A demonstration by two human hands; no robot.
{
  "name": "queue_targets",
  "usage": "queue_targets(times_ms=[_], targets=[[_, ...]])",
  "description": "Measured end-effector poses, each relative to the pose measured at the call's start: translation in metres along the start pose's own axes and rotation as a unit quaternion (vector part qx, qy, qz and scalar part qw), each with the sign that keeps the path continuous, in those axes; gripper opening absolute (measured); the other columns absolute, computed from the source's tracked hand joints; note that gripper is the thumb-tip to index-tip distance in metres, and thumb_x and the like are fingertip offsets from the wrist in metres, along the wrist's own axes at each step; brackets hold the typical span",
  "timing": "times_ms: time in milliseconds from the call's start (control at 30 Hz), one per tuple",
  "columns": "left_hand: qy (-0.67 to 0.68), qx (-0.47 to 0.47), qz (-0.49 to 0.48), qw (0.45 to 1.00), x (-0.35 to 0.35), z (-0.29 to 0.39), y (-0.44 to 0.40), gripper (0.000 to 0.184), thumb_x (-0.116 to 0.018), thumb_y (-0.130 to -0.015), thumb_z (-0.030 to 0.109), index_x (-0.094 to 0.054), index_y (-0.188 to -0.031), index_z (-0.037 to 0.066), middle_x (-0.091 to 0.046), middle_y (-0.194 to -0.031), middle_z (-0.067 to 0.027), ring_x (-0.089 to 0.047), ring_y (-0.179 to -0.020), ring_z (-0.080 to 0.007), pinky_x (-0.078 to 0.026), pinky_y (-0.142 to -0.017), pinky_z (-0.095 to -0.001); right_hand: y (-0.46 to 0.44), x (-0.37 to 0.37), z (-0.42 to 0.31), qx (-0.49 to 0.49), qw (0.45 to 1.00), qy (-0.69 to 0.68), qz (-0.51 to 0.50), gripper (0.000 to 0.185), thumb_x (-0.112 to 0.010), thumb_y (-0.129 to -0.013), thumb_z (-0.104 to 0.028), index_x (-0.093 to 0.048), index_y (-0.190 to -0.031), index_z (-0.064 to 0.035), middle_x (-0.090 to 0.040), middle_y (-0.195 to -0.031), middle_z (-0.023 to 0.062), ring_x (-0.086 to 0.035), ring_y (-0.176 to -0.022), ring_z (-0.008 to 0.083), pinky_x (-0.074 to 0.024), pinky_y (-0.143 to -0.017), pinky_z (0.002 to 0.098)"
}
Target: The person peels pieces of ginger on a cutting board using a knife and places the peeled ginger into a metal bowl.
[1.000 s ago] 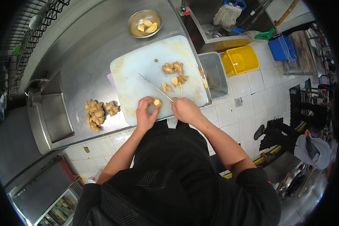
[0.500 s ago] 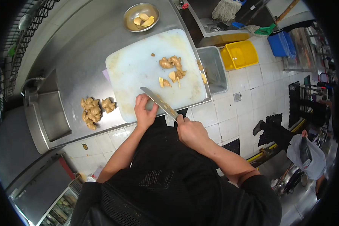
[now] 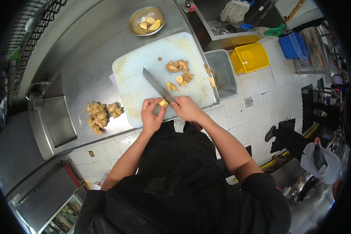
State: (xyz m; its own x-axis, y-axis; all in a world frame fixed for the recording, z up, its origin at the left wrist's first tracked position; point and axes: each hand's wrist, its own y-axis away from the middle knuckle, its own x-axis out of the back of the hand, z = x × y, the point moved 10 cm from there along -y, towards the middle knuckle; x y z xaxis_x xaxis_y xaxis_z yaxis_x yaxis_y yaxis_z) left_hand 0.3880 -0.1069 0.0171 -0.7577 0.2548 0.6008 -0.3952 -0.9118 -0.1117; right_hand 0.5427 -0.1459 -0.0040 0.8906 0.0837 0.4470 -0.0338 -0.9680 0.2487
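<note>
My right hand is closed round the handle of a large knife, its blade pointing away to the upper left over the white cutting board. At the board's near edge, my left hand pinches a small peeled piece of ginger, close beside the blade. Farther right on the board lie an unpeeled ginger root and several cut bits, among them a pale-faced chunk. Left of the board, more whole ginger rests on the steel counter.
Beyond the board stands a metal bowl with several peeled ginger pieces. A grey bin is against the counter's right side, near a yellow container. A small sink is at the left. Another person's leg shows at right.
My right hand has moved up and left with the knife, and the blade now lies farther over the board. The ginger piece in my left hand now shows. The view has shifted slightly.
</note>
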Motion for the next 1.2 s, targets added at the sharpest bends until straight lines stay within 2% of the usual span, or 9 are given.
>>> queue_targets(times_ms=[33, 100, 300, 433, 500, 667, 967, 1133, 1200], targets=[[-0.003, 0.000, 0.001, 1.000, 0.003, -0.002, 0.002, 0.026, -0.082, -0.083, 0.013, -0.072, -0.105, 0.004, -0.063, -0.101, -0.0112, -0.063, -0.094, -0.0281, -0.051, -0.084, -0.0364, -0.004, -0.001, 0.003, -0.018, 0.999, -0.027, -0.010, 0.027, -0.057, -0.096, -0.015, -0.067, -0.086, 0.0082, -0.066, -0.080, 0.0342, -0.065, -0.079, 0.0526, -0.0525, -0.076, 0.0566], [0.006, -0.065, -0.005, 0.998, 0.008, 0.007, 0.008, 0.028, -0.079, -0.084, 0.009, -0.068, -0.109, 0.002, -0.063, -0.105, -0.0129, -0.063, -0.097, -0.0295, -0.052, -0.083, -0.0373, -0.003, -0.001, -0.002, 0.000, 1.000, -0.004, 0.000, 0.028, -0.057, -0.097, -0.016, -0.065, -0.084, 0.0072, -0.065, -0.077, 0.0323, -0.065, -0.078, 0.0518, -0.0512, -0.073, 0.0556], [0.046, -0.067, -0.019, 0.997, 0.009, 0.007, 0.013, 0.036, -0.076, -0.083, 0.003, -0.061, -0.116, 0.001, -0.064, -0.113, -0.0146, -0.062, -0.097, -0.0275, -0.051, -0.081, -0.0347, 0.028, 0.009, -0.020, 0.001, 0.996, 0.088, -0.023, 0.023, -0.056, -0.097, -0.015, -0.064, -0.085, 0.0041, -0.066, -0.074, 0.0297, -0.067, -0.073, 0.0490, -0.0534, -0.070, 0.0558], [0.019, -0.057, -0.031, 0.998, 0.010, 0.002, 0.010, 0.032, -0.076, -0.083, 0.004, -0.062, -0.112, 0.000, -0.064, -0.113, -0.0152, -0.063, -0.099, -0.0291, -0.051, -0.082, -0.0362, 0.047, 0.012, -0.025, 0.009, 0.987, 0.160, -0.018, 0.018, -0.054, -0.095, -0.011, -0.063, -0.091, 0.0038, -0.068, -0.072, 0.0255, -0.069, -0.069, 0.0449, -0.0557, -0.065, 0.0540], [-0.022, -0.128, -0.029, 0.991, 0.009, 0.014, 0.011, 0.028, -0.076, -0.082, 0.004, -0.064, -0.107, -0.001, -0.063, -0.111, -0.0164, -0.063, -0.100, -0.0322, -0.052, -0.083, -0.0383, 0.055, 0.011, -0.030, 0.009, 0.984, 0.175, -0.030, 0.017, -0.054, -0.094, -0.010, -0.062, -0.090, 0.0041, -0.068, -0.072, 0.0250, -0.070, -0.068, 0.0438, -0.0565, -0.065, 0.0529], [-0.011, -0.118, -0.034, 0.992, 0.006, 0.007, 0.011, 0.026, -0.075, -0.082, 0.005, -0.066, -0.106, -0.002, -0.061, -0.109, -0.0175, -0.061, -0.100, -0.0354, -0.053, -0.085, -0.0413, 0.079, 0.001, -0.038, 0.011, 0.976, 0.215, -0.045, 0.014, -0.054, -0.090, -0.008, -0.062, -0.090, 0.0046, -0.069, -0.073, 0.0252, -0.071, -0.067, 0.0423, -0.0579, -0.063, 0.0509], [-0.008, -0.127, -0.061, 0.990, 0.007, 0.007, 0.012, 0.029, -0.075, -0.082, 0.005, -0.065, -0.109, 0.000, -0.059, -0.113, -0.0184, -0.061, -0.102, -0.0359, -0.052, -0.087, -0.0406, 0.034, -0.012, -0.024, -0.002, 0.982, 0.179, -0.060, 0.016, -0.056, -0.090, -0.010, -0.065, -0.086, 0.0027, -0.069, -0.075, 0.0274, -0.070, -0.072, 0.0451, -0.0569, -0.068, 0.0535], [0.005, -0.133, -0.041, 0.990, 0.008, 0.019, 0.007, 0.030, -0.077, -0.080, 0.005, -0.061, -0.105, 0.000, -0.059, -0.112, -0.0184, -0.061, -0.100, -0.0352, -0.052, -0.085, -0.0406, 0.023, 0.003, -0.012, -0.016, 1.000, 0.003, 0.012, 0.023, -0.058, -0.094, -0.014, -0.067, -0.083, 0.0037, -0.066, -0.077, 0.0292, -0.065, -0.077, 0.0495, -0.0514, -0.073, 0.0569], [0.004, -0.114, -0.040, 0.993, 0.003, 0.010, 0.001, 0.030, -0.078, -0.079, 0.003, -0.059, -0.102, 0.000, -0.060, -0.109, -0.0172, -0.062, -0.097, -0.0319, -0.052, -0.082, -0.0377, 0.029, 0.011, -0.007, -0.021, 1.000, 0.002, 0.013, 0.023, -0.058, -0.094, -0.014, -0.066, -0.083, 0.0045, -0.065, -0.077, 0.0296, -0.065, -0.077, 0.0498, -0.0506, -0.073, 0.0563]])
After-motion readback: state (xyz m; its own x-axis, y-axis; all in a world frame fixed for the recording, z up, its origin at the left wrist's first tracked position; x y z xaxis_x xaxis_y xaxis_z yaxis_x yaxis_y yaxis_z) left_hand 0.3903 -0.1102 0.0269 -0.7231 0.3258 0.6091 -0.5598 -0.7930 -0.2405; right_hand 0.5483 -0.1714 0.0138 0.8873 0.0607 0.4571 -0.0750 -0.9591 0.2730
